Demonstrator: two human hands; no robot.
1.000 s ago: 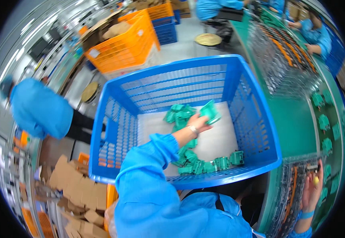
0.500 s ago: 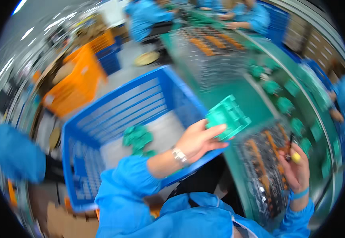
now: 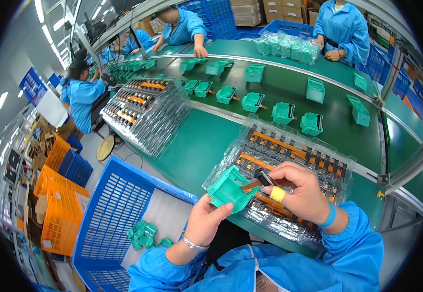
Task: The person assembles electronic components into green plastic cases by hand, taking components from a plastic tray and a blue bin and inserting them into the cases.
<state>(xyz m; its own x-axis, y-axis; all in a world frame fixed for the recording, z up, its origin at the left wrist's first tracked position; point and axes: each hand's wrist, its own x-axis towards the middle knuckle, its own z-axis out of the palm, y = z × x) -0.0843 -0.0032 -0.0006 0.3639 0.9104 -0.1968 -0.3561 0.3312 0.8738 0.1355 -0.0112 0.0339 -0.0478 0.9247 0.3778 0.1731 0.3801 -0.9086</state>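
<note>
Green housing (image 3: 228,187): right at the left fingertips, tilted, hollow side showing, with the right fingers just off its right edge
Left hand (image 3: 205,221): pinching the green housing by its near edge, thumb over the rim; other fingers mostly hidden underneath, so can't really tell how spread
Black part (image 3: 264,178): caught between right thumb and forefinger, just beside the green housing
Orange-brown strip (image 3: 250,186): poking out of the black part, away from the right fingers and over the hollow; touching the wall or not, can't tell
Right hand (image 3: 301,187): closed down in a pinch on the black part, other fingers curled in, yellow wrap (image 3: 277,194) round one digit
Clear tray (image 3: 226,163): below and beyond both sets of fingers, loaded with rows of black-and-orange pieces (image 3: 318,160)
Blue crate (image 3: 109,209): off left of the left fingers, loose green pieces (image 3: 144,236) inside
Green belt (image 3: 338,131): well beyond the fingers, dotted with more housings (image 3: 283,113)
</note>
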